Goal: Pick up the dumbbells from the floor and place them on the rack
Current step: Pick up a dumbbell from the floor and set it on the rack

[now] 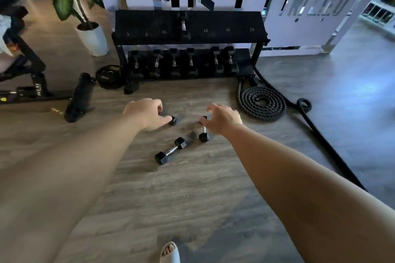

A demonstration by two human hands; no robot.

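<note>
We reach both hands down to 3 small hex dumbbells on the wood floor (192,188), just before the rack (188,21). Our left hand (147,114) curls over one dumbbell (172,120); whether it grips, we cannot tell. Our right hand (223,118) hovers half-open above the second (203,133). The third (170,150) lies between. They look light, rigid; we take the knurled chrome handles.

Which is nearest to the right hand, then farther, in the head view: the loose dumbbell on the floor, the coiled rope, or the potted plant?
From the right hand:
1. Loose dumbbell, on the floor just below-left of it.
2. Coiled rope, on the floor to its right.
3. Potted plant, far left, beside the rack.
</note>
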